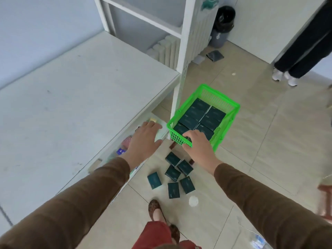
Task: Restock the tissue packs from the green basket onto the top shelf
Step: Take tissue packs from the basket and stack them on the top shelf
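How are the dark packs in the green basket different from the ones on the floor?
The packs in the green basket lie close together in neat rows, while the packs on the floor are scattered apart at all angles. The basket packs sit inside the green basket, whose near rim the right hand grips; the floor packs lie loose on the tiles. Both groups look the same dark teal.

Single head-mounted wide-angle view, aimed forward and steeply downward from standing height; both outstretched arms, the white shelf point(86, 97) and tiled floor point(251, 141) fill the frame.
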{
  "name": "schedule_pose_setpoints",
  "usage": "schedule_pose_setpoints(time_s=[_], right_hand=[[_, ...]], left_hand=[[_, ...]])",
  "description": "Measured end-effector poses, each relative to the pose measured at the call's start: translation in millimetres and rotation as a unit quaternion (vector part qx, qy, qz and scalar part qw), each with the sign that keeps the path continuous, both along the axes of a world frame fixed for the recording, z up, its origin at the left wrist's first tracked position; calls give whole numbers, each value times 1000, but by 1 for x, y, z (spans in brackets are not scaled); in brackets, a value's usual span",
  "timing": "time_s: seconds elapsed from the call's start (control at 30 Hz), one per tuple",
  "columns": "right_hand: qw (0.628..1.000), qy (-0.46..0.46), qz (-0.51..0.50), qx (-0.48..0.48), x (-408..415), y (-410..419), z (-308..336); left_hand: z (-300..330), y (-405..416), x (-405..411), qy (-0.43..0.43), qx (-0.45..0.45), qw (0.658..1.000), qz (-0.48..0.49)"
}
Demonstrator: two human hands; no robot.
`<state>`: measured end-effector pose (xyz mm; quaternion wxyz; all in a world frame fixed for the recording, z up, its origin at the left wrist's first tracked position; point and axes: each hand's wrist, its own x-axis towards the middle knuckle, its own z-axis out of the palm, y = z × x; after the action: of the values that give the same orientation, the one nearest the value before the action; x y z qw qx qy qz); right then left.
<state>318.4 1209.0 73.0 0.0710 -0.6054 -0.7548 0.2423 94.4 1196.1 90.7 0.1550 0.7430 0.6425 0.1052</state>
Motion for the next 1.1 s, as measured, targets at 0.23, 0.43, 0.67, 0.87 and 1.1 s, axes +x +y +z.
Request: schedule_pose_setpoints(time_s=[0.23, 0.43, 0.67, 0.87, 1.1], right_hand=[[987, 12, -110, -117, 78, 55, -69], [970, -18, -110, -214, 119, 120, -146], [969, -131, 4, -209, 134, 169, -241], [953, -184, 61, -234, 137, 177, -293], [945, -223, 99, -217, 138, 177, -312]], left_hand=[[-60, 90, 62, 14, -88, 995, -54], [-126, 165, 103, 83, -165, 981, -52], [-227, 229, 137, 187, -220, 955, -65], [-288, 247, 158, 273, -217, 931, -109], [-316, 250, 155, 343, -190, 910, -133]])
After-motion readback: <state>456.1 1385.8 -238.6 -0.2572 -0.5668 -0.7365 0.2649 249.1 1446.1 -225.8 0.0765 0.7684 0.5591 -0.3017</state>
